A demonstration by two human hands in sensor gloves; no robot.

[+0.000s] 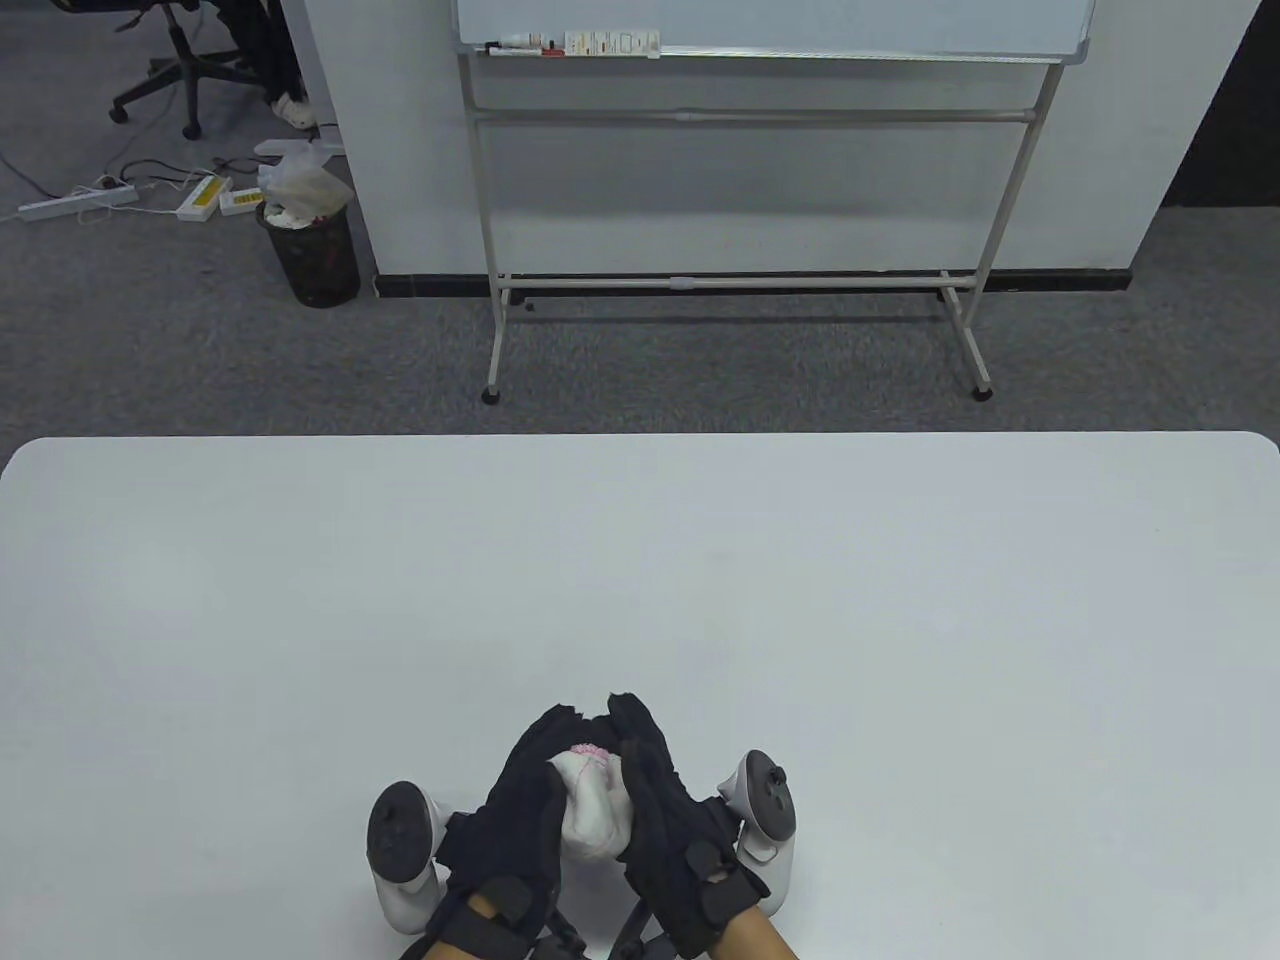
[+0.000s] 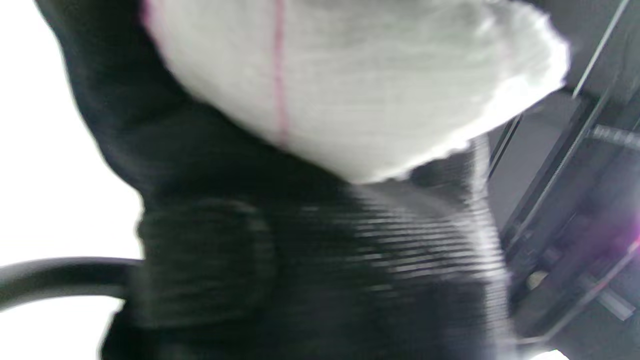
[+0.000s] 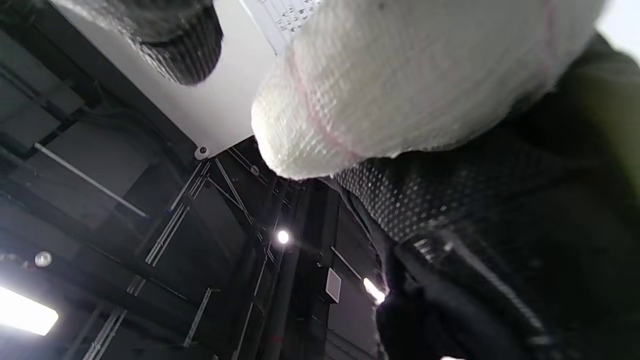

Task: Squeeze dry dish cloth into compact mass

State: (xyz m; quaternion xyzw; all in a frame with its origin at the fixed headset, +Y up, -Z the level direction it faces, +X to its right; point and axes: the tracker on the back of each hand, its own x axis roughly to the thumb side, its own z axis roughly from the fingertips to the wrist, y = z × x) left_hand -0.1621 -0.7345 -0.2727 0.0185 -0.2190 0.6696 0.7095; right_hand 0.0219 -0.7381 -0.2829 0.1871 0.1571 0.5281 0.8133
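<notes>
Low at the near edge of the white table, both gloved hands meet around the dish cloth. Left hand cups the bundle from the left side, fingers curled up and over its far end; right hand presses in from the right side, fingers arched over the top so the fingertips of the two hands nearly meet above the cloth. Cloth is white with thin pink stitching, bunched into a rounded lump, showing only in the gap between the palms; a small pink patch sits at its upper end. Both hands grip it closely, wrapped tight around the bundle. White trackers stick out to either side, one on the back of each hand. Left wrist view, blurred: the cloth bulges against the black glove of the left hand, a pink line running down its face. Right wrist view, tilted upward: the cloth is a woven white wad pressed against the right hand, dark ceiling beams and lamps behind. Beyond the table, a whiteboard stand on grey carpet, a black waste bin to its left.
</notes>
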